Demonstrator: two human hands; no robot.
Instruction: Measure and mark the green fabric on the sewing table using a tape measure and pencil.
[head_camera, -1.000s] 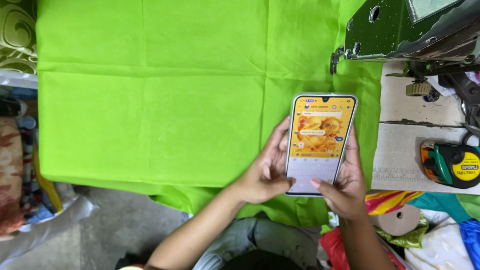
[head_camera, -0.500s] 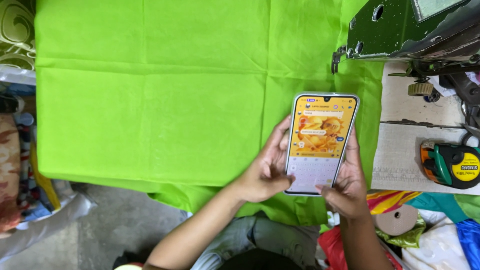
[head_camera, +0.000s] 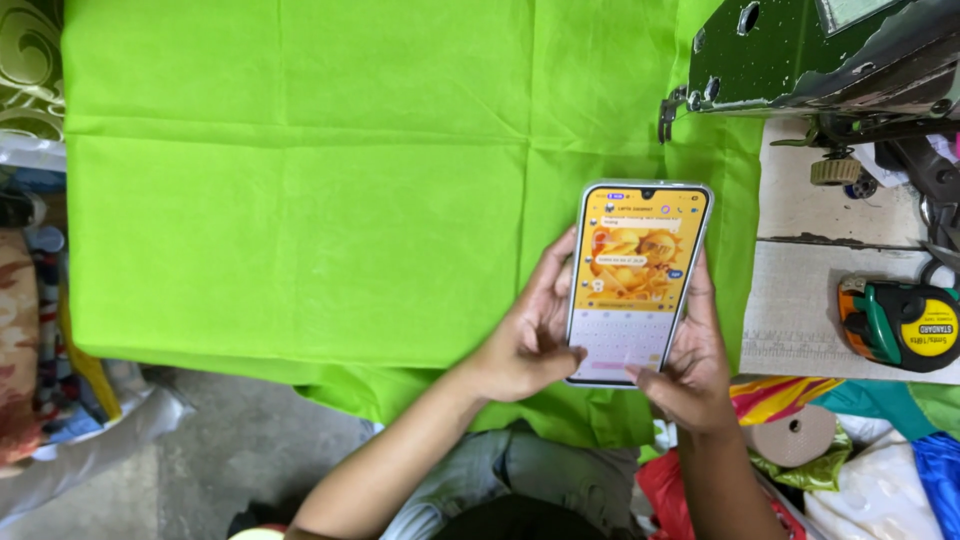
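1. A phone (head_camera: 637, 282) is being held up over the green cloth (head_camera: 300, 200) by both hands; its screen is lit, but the small pictures on it are too blurry to make out.
2. The left hand (head_camera: 528, 335) is being curled around the phone's left edge; the right hand (head_camera: 690, 365) is being wrapped around its right edge; both thumbs are being rested on the lower screen.
3. The sewing machine (head_camera: 820, 50) is being cut off at the top; the tape measure (head_camera: 900, 322) is being cut off at the right.

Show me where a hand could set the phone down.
Free: the wide green cloth, left of the phone and both hands. Crowded: the right side, with the sewing machine, tape measure and fabric scraps.
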